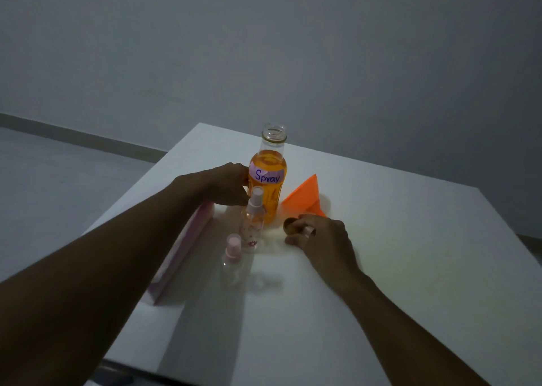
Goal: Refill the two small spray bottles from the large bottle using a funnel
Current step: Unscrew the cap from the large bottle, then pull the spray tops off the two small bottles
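Liquid, orange, up to the shoulder of the large clear plastic bottle (268, 177); neck clear above it, mouth uncapped, pale label reading "Spray" across the front. Stands upright toward the far side of the white table (410, 239).

Just in front of it, the taller small clear spray bottle (252, 221), pink pump top on, flower print low on its side. Nearer again and slightly left, the shorter small clear spray bottle (231, 259), also with pink top on. Both upright, close together but apart; contents too dim to tell.

Right of the large bottle, the orange folded-paper funnel (305, 196), lying on the table with its narrow tip pointing toward the near right.

Left hand (227, 184): curled round the left side of the large bottle at label height, thumb on the near side, the other fingers hidden behind the bottle. Right hand (322, 239): low over the table just beside the funnel's tip, fingers bent round the small round brown cap (290, 225), pinching it at the fingertips.

Left forearm stretched from the lower left corner diagonally up to the bottle, passing over the long pink box (184, 247) lying along the table's left edge. Right forearm reaching in from the lower right, wrist close to the tabletop, back of the hand up.
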